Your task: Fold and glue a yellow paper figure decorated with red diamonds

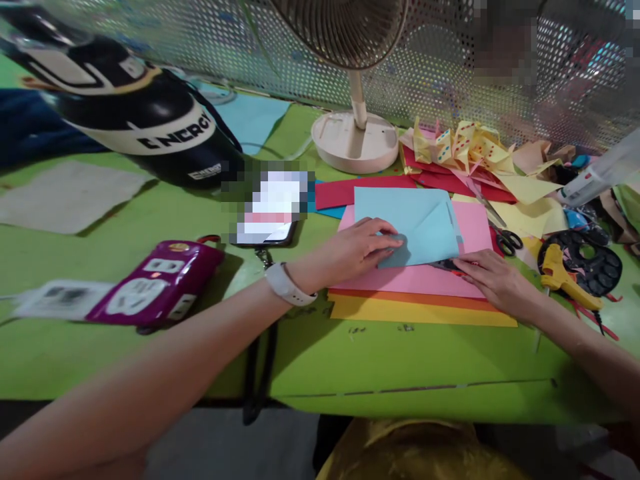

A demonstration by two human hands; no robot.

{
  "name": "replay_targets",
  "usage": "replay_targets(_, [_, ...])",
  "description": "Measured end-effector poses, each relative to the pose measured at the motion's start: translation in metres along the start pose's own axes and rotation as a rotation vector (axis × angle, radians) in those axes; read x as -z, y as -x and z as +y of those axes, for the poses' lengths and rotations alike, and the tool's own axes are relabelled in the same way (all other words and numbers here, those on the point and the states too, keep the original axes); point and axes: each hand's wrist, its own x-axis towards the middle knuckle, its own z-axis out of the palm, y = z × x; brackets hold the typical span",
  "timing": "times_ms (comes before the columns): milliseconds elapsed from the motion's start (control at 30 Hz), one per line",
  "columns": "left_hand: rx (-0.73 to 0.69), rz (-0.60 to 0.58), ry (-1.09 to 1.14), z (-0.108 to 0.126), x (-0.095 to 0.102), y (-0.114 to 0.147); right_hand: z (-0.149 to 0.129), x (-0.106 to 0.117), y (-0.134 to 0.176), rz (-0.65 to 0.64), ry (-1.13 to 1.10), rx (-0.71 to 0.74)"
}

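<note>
My left hand [373, 248] rests on the lower left of a folded light blue sheet of paper [405, 210], fingers bent together against it. At the sheet's lower right corner, my right hand [487, 277] has its fingers closed around a slim dark tool with a red part [444, 265]. The paper covers some of that tool, so its exact kind is hidden. Beneath lies a pink sheet [415, 283], over orange and yellow sheets [425, 313]. Black-handled scissors [509, 243] lie just beyond my right hand.
A phone [273, 208] and purple pouch [157, 283] lie left, below a large black bottle [165, 127]. A fan [356, 140] stands behind. On the right are folded yellow paper pieces [470, 147], a yellow glue gun [565, 277] and a black palette [603, 263].
</note>
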Motion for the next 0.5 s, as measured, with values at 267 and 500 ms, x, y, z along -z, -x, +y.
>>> replay_targets(267, [-0.007, -0.014, -0.017, 0.0015, 0.0015, -0.0010, -0.0024, 0.0055, 0.0015, 0.007, -0.039, 0.021])
replay_targets(500, [-0.014, -0.009, -0.011, 0.0006, 0.0011, -0.0017, -0.0052, 0.0006, -0.0059, 0.002, -0.031, 0.060])
